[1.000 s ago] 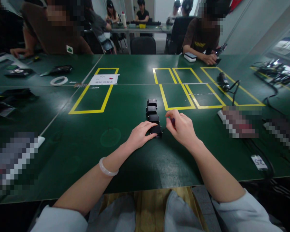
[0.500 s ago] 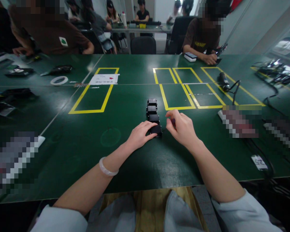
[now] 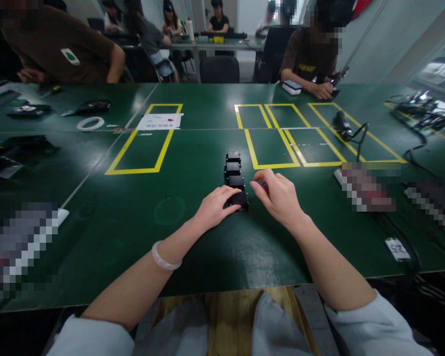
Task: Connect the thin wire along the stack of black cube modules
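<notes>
Several small black box-shaped parts (image 3: 233,168) stand in a row on the green table, with tiny shiny points along their sides. My left hand (image 3: 217,205) grips the nearest black block (image 3: 239,199) between thumb and fingers. Just right of that block, my right hand (image 3: 280,195) is closed around a small screwdriver-like tool (image 3: 265,186). Only a bit of its dark purple handle shows between the fingers. A thin dark line runs from this hand toward the block's right side; whether it touches cannot be made out.
Yellow tape rectangles (image 3: 276,165) mark the table (image 3: 193,257). A paper sheet (image 3: 159,121) and a white tape roll (image 3: 90,123) lie farther left. At right are a black cylindrical device (image 3: 342,124) and cables. A blurred-out device (image 3: 25,242) lies front left. People sit across the table.
My right thumb and fingers have shifted slightly, turning a little to the left. My left hand and the blocks stay put. The person at far left has leaned further left.
</notes>
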`<state>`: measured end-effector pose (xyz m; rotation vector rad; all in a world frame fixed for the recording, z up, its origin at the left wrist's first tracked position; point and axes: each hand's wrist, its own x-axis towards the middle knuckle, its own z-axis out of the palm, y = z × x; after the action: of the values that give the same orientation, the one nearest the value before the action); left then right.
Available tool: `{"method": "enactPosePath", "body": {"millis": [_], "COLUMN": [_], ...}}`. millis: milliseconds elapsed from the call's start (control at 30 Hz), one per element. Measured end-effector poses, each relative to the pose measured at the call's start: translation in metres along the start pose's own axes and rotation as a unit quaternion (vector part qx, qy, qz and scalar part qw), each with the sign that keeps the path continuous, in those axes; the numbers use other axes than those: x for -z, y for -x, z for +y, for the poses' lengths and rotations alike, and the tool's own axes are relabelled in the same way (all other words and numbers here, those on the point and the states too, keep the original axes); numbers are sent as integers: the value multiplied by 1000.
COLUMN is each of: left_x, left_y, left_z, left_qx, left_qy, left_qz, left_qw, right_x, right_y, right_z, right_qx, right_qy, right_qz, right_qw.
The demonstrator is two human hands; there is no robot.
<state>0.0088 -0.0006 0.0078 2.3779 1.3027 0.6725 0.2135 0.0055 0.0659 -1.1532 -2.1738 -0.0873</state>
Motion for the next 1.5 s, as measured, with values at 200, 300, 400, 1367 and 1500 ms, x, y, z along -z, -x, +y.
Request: {"method": "enactPosePath", "body": {"millis": [200,300,400,1367,1500], "left_x": [0,0,-1,0,0], "left_y": [0,0,0,0,0], "left_z": [0,0,-1,0,-1], "left_qx": [3,2,-2,-2,0], "left_qy": [-1,1,4,4,2], "left_qz": [0,2,3,1,2], "left_qw": [1000,1000,1000,1000,1000], "right_x": [-3,-2,-1,-2,-3], "right_y": [0,1,0,1,0], "right_z": [1,1,1,1,1], "right_qx": [12,15,18,30,28], "right_qy": [22,24,18,33,35], "right_qz": [21,17,15,19,28], "right_qw": [999,999,1000,999,999]}}
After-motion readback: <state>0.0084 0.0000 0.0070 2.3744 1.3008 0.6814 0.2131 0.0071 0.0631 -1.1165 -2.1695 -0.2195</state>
